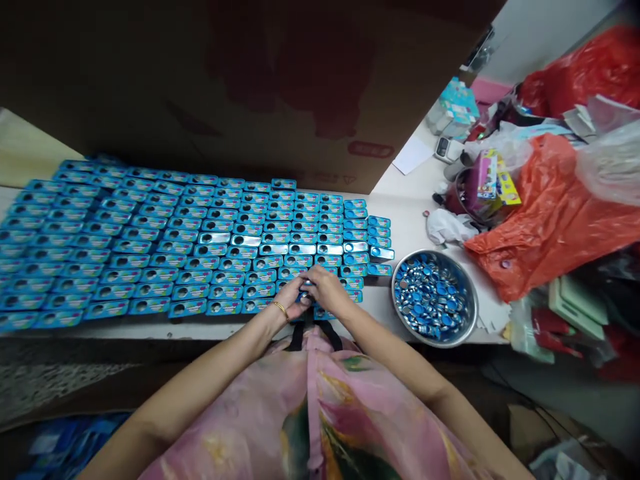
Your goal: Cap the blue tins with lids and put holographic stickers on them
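My left hand (pixel 291 300) and my right hand (pixel 326 291) meet at the front edge of the table, fingers closed together. Between the fingertips is something small and bluish that I cannot make out. Under and around them lie many flat blue tins (pixel 226 292) with a round dark spot on each face, packed in close rows. A few tins in a middle row show a bright, silvery glare (pixel 274 249). To the right of my hands stands a steel bowl (pixel 474 313) holding many small round blue-and-silver caps (pixel 431 300).
A large cardboard box (pixel 300 87) stands behind the rows like a wall. At the right are an orange plastic bag (pixel 565 213), crumpled white tissue (pixel 447 227), a dark container (pixel 463 200) with small boxes, and a white device (pixel 449 149). Blue items (pixel 75 437) lie below the table at lower left.
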Demonstrator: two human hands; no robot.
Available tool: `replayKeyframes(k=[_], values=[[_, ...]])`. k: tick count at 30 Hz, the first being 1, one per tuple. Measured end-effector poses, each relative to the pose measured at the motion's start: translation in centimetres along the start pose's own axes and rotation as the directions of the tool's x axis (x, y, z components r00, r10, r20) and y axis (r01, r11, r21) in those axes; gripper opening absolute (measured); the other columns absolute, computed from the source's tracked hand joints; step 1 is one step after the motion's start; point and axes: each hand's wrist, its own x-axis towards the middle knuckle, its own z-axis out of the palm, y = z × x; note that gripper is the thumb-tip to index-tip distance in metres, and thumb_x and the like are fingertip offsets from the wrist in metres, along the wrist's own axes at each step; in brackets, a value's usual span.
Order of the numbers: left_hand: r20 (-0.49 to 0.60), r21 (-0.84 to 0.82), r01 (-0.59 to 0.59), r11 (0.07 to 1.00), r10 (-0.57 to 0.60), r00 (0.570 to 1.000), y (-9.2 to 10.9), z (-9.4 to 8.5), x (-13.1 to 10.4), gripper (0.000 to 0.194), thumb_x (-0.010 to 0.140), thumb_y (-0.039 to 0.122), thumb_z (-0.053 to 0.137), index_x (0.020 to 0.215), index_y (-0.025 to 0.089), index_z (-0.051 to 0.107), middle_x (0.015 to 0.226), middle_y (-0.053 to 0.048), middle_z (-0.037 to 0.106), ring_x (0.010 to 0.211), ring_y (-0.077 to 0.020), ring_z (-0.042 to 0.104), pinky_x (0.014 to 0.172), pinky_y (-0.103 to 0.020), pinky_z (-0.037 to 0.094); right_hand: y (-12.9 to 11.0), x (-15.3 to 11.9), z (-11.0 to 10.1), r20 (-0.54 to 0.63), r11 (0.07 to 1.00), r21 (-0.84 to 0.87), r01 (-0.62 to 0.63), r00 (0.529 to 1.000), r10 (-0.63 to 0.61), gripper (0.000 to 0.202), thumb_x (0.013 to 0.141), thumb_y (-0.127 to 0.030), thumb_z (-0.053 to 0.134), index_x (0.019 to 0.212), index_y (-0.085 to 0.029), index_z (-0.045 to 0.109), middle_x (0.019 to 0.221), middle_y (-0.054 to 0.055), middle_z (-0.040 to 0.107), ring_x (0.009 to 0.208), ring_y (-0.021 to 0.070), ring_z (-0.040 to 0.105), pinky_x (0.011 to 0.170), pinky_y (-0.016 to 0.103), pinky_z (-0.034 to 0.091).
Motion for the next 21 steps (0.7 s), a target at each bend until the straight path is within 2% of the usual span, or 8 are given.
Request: replayKeyframes(k=[2, 5, 8, 10, 13, 17, 19, 21], values=[[-0.037, 0.037, -0.036, 0.999, 0.037, 0.999, -0.6, 0.1, 0.3, 0.011, 0.073, 0.021, 0.059, 0.077, 0.015, 0.051, 0.054, 0.005, 0.044, 0.038, -0.0034, 0.043, 0.029, -0.01, 0.025, -1.2, -0.6, 1.9, -0.037, 0.985, 0.169, -0.016, 0.999, 0.022, 0.023, 0.075, -0.024, 0.059, 0.098, -0.023, 0.062, 0.095, 0.003, 0.059, 0.089, 0.0151, 0.055, 0.078, 0.024, 0.042], [0.027, 0.111, 0.0, 0.994, -0.003, 1.0, -1.3, -0.3, 0.4, 0.017, 0.071, 0.025, 0.063, 0.08, 0.016, 0.052, 0.06, 0.003, 0.048, 0.044, -0.0048, 0.048, 0.029, -0.009, 0.024, 0.1, -1.4, 2.9, -0.089, 0.91, 0.362, -0.201, 0.964, 0.249, 0.014, 0.077, -0.023, 0.055, 0.086, -0.017, 0.064, 0.085, 0.003, 0.06, 0.074, 0.013, 0.058, 0.07, 0.023, 0.046], [0.081, 0.151, 0.025, 0.988, -0.037, 0.996, -1.1, -1.1, 0.0, 0.022, 0.07, 0.033, 0.064, 0.075, 0.016, 0.05, 0.066, 0.001, 0.051, 0.047, -0.0049, 0.048, 0.03, -0.01, 0.025, 3.6, -2.5, 1.3, -0.063, 0.832, 0.429, -0.351, 0.908, 0.415, 0.028, 0.082, -0.027, 0.045, 0.104, -0.014, 0.057, 0.085, 0.004, 0.062, 0.057, 0.0104, 0.058, 0.057, 0.023, 0.048], [0.102, 0.159, 0.025, 0.987, -0.041, 0.994, -0.5, -1.5, -0.5, 0.023, 0.071, 0.035, 0.062, 0.074, 0.015, 0.051, 0.068, 0.0, 0.051, 0.049, -0.0058, 0.048, 0.032, -0.011, 0.027, 5.9, -3.1, -0.5, -0.017, 0.769, 0.426, -0.477, 0.845, 0.534, 0.032, 0.083, -0.023, 0.042, 0.113, -0.013, 0.05, 0.085, 0.004, 0.062, 0.057, 0.0102, 0.059, 0.058, 0.022, 0.048], [0.164, 0.154, 0.022, 0.988, -0.048, 0.985, 0.7, -1.7, -1.4, 0.018, 0.073, 0.031, 0.058, 0.078, 0.015, 0.054, 0.072, -0.002, 0.054, 0.055, -0.0091, 0.052, 0.036, -0.014, 0.034, 7.6, -3.5, -2.3, 0.055, 0.747, 0.294, -0.596, 0.791, 0.609, 0.031, 0.082, -0.014, 0.036, 0.111, -0.015, 0.049, 0.082, 0.004, 0.063, 0.061, 0.0108, 0.06, 0.059, 0.021, 0.047], [0.286, 0.147, -0.001, 0.989, -0.041, 0.957, 1.5, -1.7, -2.4, 0.017, 0.072, 0.023, 0.055, 0.086, 0.013, 0.058, 0.08, -0.007, 0.057, 0.064, -0.0131, 0.055, 0.04, -0.018, 0.039, 7.3, -2.3, -2.7, -0.026, 0.813, -0.126, -0.569, 0.821, 0.57, 0.025, 0.081, -0.015, 0.04, 0.103, -0.016, 0.052, 0.088, 0.009, 0.064, 0.08, 0.0179, 0.061, 0.065, 0.024, 0.045], [0.308, 0.155, -0.024, 0.988, -0.025, 0.951, 1.6, -1.7, -2.5, 0.017, 0.072, 0.019, 0.056, 0.088, 0.013, 0.059, 0.082, -0.007, 0.057, 0.066, -0.0136, 0.056, 0.042, -0.018, 0.04, 6.8, -1.1, -2.7, -0.023, 0.765, -0.345, -0.545, 0.819, 0.573, 0.022, 0.08, -0.02, 0.047, 0.101, -0.015, 0.054, 0.095, 0.012, 0.063, 0.091, 0.0229, 0.059, 0.071, 0.028, 0.044], [0.303, 0.168, -0.051, 0.984, -0.002, 0.953, 1.6, -1.8, -2.5, 0.019, 0.072, 0.017, 0.058, 0.09, 0.013, 0.059, 0.084, -0.007, 0.057, 0.068, -0.0131, 0.057, 0.042, -0.016, 0.039, 6.4, 0.4, -2.8, 0.048, 0.697, -0.478, -0.535, 0.776, 0.629, 0.029, 0.078, -0.023, 0.052, 0.106, -0.014, 0.052, 0.103, 0.016, 0.06, 0.098, 0.0256, 0.056, 0.074, 0.03, 0.043]])
